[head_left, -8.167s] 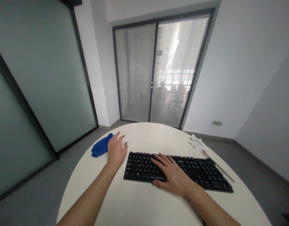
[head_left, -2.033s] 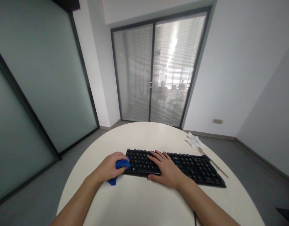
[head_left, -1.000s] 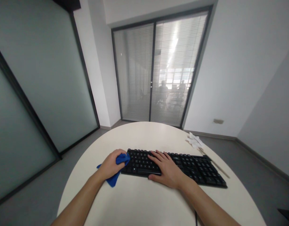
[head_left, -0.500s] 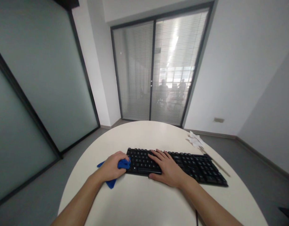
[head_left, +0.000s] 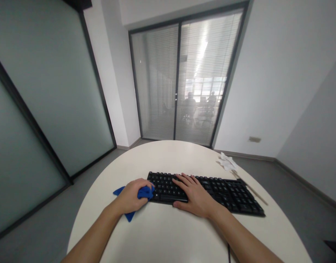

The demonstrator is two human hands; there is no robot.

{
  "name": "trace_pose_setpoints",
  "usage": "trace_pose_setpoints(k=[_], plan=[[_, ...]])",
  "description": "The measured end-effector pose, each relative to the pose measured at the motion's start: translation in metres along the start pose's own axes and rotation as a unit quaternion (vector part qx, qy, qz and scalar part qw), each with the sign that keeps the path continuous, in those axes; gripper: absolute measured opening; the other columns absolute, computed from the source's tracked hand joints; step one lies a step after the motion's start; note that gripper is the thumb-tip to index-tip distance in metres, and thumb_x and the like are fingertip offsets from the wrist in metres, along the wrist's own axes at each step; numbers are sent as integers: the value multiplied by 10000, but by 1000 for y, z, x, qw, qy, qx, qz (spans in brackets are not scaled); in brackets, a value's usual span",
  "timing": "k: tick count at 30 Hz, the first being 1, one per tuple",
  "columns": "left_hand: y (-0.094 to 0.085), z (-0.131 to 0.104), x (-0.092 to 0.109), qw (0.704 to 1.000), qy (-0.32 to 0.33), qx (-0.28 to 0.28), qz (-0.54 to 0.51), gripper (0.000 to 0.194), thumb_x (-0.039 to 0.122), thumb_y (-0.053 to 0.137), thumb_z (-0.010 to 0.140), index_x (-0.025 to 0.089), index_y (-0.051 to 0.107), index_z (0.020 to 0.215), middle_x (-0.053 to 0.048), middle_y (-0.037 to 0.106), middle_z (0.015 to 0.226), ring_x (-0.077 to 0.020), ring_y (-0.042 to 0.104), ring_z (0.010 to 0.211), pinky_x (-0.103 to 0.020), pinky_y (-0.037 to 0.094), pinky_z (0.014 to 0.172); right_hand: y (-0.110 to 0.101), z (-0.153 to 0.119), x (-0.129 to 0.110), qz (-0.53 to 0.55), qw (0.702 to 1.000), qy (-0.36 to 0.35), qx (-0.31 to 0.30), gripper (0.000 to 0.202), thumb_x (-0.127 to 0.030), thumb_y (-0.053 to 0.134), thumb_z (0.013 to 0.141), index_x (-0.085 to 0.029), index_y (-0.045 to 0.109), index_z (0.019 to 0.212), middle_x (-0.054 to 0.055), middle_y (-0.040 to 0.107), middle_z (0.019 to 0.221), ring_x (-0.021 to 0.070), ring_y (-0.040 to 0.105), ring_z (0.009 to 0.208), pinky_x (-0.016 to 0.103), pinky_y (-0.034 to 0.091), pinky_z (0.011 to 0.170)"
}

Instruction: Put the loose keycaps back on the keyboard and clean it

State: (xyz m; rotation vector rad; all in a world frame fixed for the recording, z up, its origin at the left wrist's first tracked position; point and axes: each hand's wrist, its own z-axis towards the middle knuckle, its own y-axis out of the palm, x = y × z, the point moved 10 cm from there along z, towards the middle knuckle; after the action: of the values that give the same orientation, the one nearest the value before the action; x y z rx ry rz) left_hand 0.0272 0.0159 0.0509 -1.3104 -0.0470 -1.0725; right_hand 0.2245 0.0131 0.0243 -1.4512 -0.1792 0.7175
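A bunched blue cloth [head_left: 145, 192] is gripped in my left hand [head_left: 131, 196], pressed against the left end of a black keyboard [head_left: 233, 195]. Loose corners of the cloth stick out behind and below that hand. My right hand [head_left: 195, 199] lies flat across the middle of the keyboard, fingers spread over the keys and thumb along the front edge. It holds nothing. Some keys are hidden under the right hand.
The keyboard lies on a round cream table [head_left: 168, 155]. At the right rim are a crumpled white tissue [head_left: 227, 162] and a thin stick [head_left: 257, 194]. A dark cable [head_left: 229, 252] runs down by the right forearm. Behind stands a glass partition with blinds [head_left: 202, 84].
My left hand has shifted slightly to the right with the blue cloth, a little further over the keyboard's left keys. My right hand has stayed in place.
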Motion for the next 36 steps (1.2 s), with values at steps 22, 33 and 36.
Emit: trace_pose_setpoints(k=[22,33,36], plan=[[-4,-4,5,996,-34,-31,81,290,141,574,634,240,701,875,-13,703,930,-212,646,881,-307,469,838,-1,0,-1,-10,1000,2,-6,873,-760,552,825,-262,401,1526,70,306,1621,340,234,1494,562,132,1222],[-15,-3,-7,996,-59,49,40,242,143,519,656,216,660,840,-21,701,857,-216,631,839,-317,456,823,1,0,0,-5,1000,-4,-1,871,-753,557,829,-276,380,1536,69,299,1625,336,217,1500,560,127,1222],[-14,-2,-16,994,-82,47,55,243,153,525,682,221,663,870,-24,709,887,-225,636,862,-323,456,826,0,0,0,-5,1000,-3,1,861,-741,570,827,-276,391,1530,68,300,1624,339,223,1498,560,129,1222]])
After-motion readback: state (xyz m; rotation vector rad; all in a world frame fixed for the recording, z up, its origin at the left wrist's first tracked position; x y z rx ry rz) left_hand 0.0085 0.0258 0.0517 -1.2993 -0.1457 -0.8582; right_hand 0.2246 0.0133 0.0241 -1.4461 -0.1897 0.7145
